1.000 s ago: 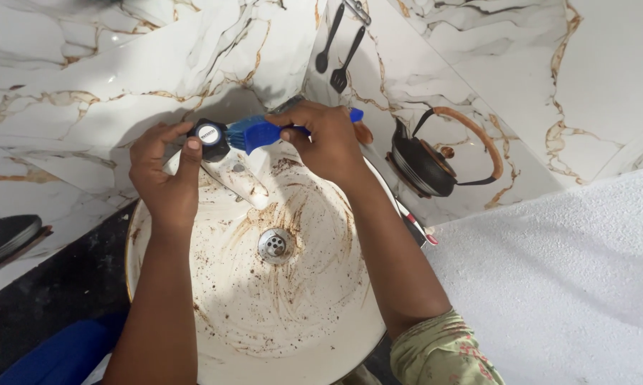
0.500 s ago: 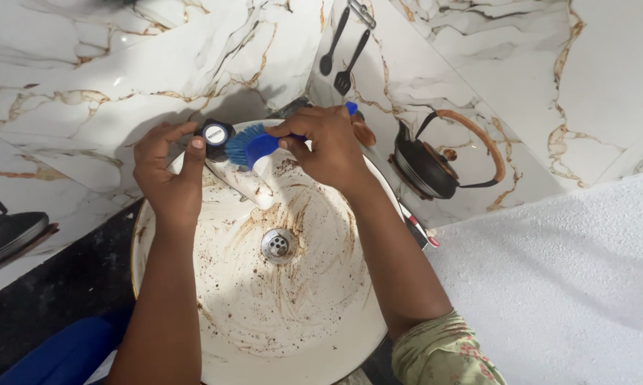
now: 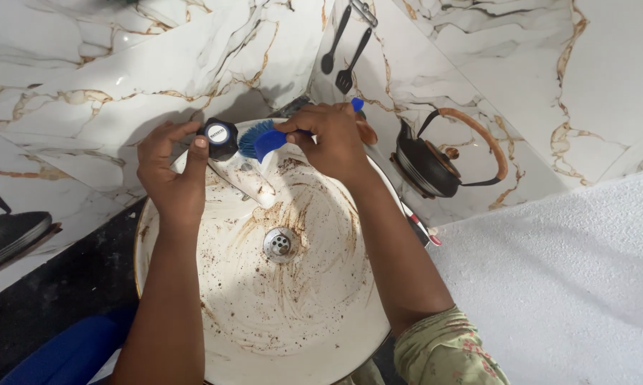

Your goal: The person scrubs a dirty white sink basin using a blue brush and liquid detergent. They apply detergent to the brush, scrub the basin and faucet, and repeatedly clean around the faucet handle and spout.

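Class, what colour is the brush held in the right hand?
Blue: the brush, handle and bristles alike, seen in the head view.

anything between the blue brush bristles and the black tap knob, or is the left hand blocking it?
Nothing visible. The blue brush, held in the right hand, has its bristles right against the black tap knob. The left hand grips the knob from the opposite side, fingers clear of the bristle side.
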